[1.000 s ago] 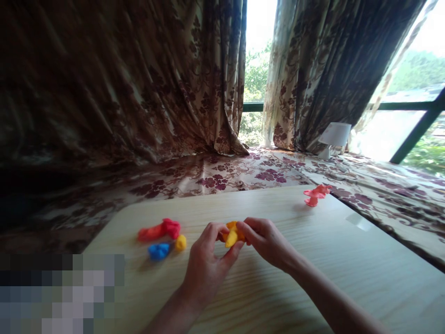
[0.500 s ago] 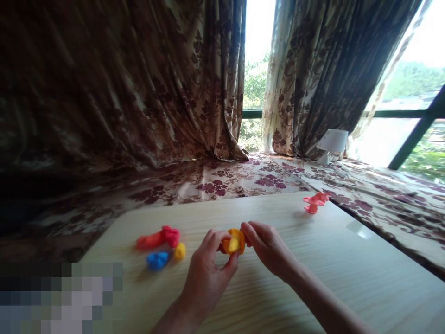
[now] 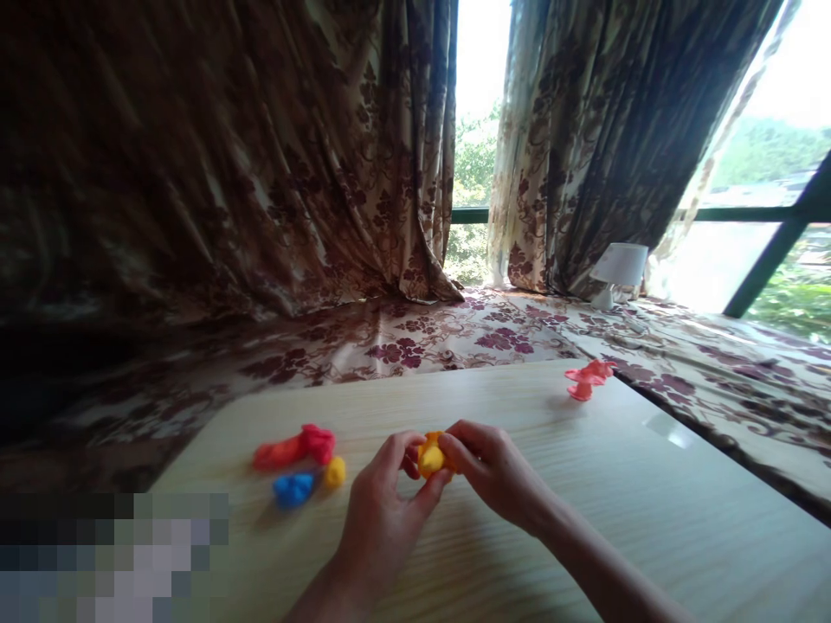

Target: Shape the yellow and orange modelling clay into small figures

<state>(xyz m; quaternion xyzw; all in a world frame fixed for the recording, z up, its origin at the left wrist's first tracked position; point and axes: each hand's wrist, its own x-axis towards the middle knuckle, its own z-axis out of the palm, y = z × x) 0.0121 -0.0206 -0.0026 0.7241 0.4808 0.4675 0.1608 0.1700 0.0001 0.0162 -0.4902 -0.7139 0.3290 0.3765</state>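
Between my two hands, above the middle of the table, is a piece of yellow and orange modelling clay (image 3: 430, 460). A paler yellow lump sits in its darker yellow-orange outer part. My left hand (image 3: 388, 493) grips it from the left, with thumb below and fingers above. From the right, my right hand (image 3: 497, 472) pinches its edge, the thumb pressed on the front. To the left lie a red and orange clay lump (image 3: 297, 446), a blue clay lump (image 3: 293, 491) and a small yellow clay ball (image 3: 334, 472).
A coral-pink clay figure (image 3: 586, 379) stands near the far right corner of the pale wooden table (image 3: 623, 484). Behind the table, patterned cloth (image 3: 415, 346) covers a surface holding a small white lamp (image 3: 619, 266). Floral curtains (image 3: 338, 156) hang around the windows.
My right thumb has moved left onto the front of the clay, covering part of its orange rim. My left hand keeps its hold. The other clay pieces stay in place.
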